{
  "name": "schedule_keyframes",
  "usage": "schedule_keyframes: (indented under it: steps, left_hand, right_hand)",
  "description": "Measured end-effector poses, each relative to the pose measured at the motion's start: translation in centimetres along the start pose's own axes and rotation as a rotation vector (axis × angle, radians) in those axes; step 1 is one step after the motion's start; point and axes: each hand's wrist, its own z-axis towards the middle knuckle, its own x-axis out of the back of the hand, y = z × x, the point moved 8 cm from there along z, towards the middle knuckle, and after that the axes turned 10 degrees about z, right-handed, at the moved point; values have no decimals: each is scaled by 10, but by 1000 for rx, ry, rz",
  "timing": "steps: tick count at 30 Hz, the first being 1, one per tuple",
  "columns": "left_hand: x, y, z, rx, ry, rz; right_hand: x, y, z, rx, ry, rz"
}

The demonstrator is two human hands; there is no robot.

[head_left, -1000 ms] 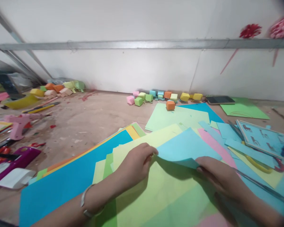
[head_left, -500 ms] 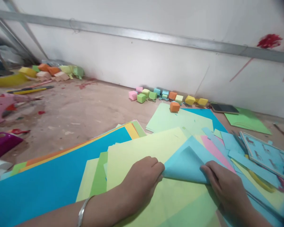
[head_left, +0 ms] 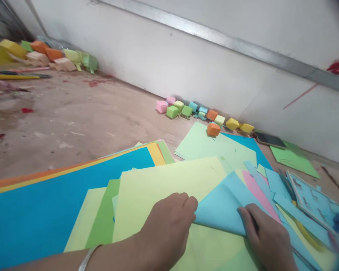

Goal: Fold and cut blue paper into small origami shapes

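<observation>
Clearly, your left hand [head_left: 171, 227], fingers curled tight, pinches the left corner of the light blue paper [head_left: 220, 207]. Between your hands it's folded over, its crease apparently not yet pressed flat. Your right hand [head_left: 267, 235] grips its right side, thumb on top.

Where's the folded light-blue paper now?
Head view, lower right of centre: the folded light-blue paper is between the left hand and right hand, over pale yellow-green paper.
</observation>
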Motion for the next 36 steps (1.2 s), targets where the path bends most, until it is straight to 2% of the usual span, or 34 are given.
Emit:
schedule_keyframes:
  steps: [3, 12, 21, 29, 36]
  left_hand:
    - [0, -3, 0, 21, 42, -51]
    - [-2, -1, 2, 12, -24, 10]
    - [3, 1, 3, 0, 49, 10]
    - [-2, 2, 2, 10, -102, 76]
    - [-1, 0, 3, 31, -129, 66]
  right_hand:
    - [-1, 0, 1, 46, 5, -12]
    - [2, -3, 5, 47, 1, -37]
    - [8, -15, 14, 81, 52, -80]
    - [5, -13, 13, 84, 26, -91]
    - [2, -12, 15, 76, -12, -86]
